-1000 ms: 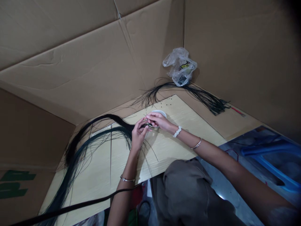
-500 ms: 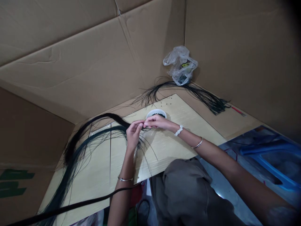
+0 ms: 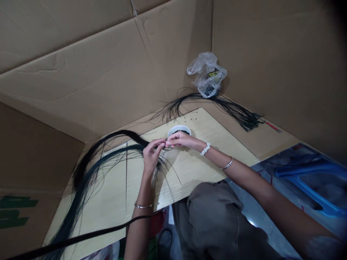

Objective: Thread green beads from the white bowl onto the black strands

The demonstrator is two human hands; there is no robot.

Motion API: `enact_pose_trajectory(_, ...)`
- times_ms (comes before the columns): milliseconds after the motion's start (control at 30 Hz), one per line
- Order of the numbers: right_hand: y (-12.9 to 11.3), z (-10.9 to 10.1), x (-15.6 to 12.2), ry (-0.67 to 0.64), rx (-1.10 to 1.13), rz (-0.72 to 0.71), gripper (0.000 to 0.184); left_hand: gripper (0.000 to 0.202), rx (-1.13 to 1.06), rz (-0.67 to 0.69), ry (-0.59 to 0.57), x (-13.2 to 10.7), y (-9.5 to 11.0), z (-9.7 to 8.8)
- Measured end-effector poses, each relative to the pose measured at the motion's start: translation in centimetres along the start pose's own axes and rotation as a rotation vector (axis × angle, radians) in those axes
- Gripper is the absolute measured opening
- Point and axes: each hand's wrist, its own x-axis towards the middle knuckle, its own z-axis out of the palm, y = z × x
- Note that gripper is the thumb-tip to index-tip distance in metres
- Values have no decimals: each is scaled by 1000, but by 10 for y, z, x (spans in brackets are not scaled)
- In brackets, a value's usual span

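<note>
My left hand pinches a thin lock of dark hair-like strands, its fingertips meeting those of my right hand. Both hands hold the lock at a small dark spot between the fingers, too small to identify. Just beyond my right fingers stands a small white bowl holding dark beads. A long black mass of strands arcs over the pale wood-grain board to the left of my hands. My left wrist wears a thin silver bangle, and my right wrist a white beaded bracelet and a silver bangle.
Another dark strand bundle lies along the board's far edge, below a crumpled plastic bag. Cardboard walls surround the board. A grey cloth lies at the near edge, a black cord crosses the near left corner, and a blue plastic frame sits at right.
My hands have moved left and toward me, uncovering the white bowl and its dark beads. My left hand has shifted furthest left, and the strands remain between my fingers.
</note>
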Motion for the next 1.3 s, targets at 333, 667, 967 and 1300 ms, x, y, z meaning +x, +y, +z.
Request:
enact_pose_trajectory(333,-2,-1,-2,22,-87,-7,30,15,-33,-33,-22,1,-3,-2)
enact_pose_trajectory(667,12,3,3,160,-258,-149,29,13,166,127,-4,3,6,0)
enact_pose_trajectory(967,11,9,4,265,-704,-362,17,14,371,239,-17,2,10,-2)
enact_pose_trajectory(1300,8,16,-3,244,-900,-399,22,9,420,295,-9,1,9,-1)
